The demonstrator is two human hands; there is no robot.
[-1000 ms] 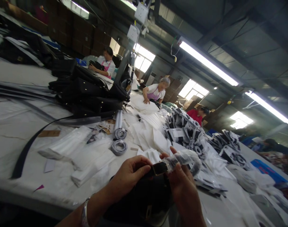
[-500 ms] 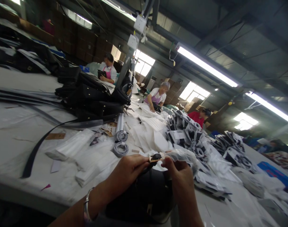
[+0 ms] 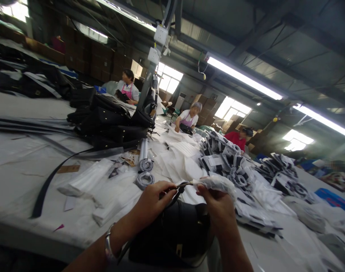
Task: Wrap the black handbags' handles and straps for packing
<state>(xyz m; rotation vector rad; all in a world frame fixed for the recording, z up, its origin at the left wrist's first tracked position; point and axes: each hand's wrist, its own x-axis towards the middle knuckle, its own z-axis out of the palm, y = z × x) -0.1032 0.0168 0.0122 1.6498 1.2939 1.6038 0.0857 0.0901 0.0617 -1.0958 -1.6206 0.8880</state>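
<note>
A black handbag (image 3: 172, 230) with gold-coloured fittings stands upright in front of me at the table's near edge. Just above its top, a gold buckle (image 3: 185, 184) on a black strap (image 3: 176, 196) spans the gap between my hands. My left hand (image 3: 154, 202) is closed, pinching the left side of the buckle and strap between thumb and fingers. On the other side, my right hand (image 3: 217, 207) is closed on the strap end beside the buckle. Thin white wrapping (image 3: 219, 184) bunches over that strap part; the fingertips behind it are partly hidden.
Rolled straps (image 3: 145, 180) and white sheets (image 3: 172, 151) lie beyond the bag. A heap of black bags (image 3: 113, 124) is at left, piles of wrapped straps (image 3: 226, 158) at right. Several people work across the table; a pole (image 3: 146, 88) rises among them.
The buckle has turned from showing its flat face to nearly edge-on. My left fingers have shifted slightly up, and the strap below the buckle shows more. The view has shifted a little.
</note>
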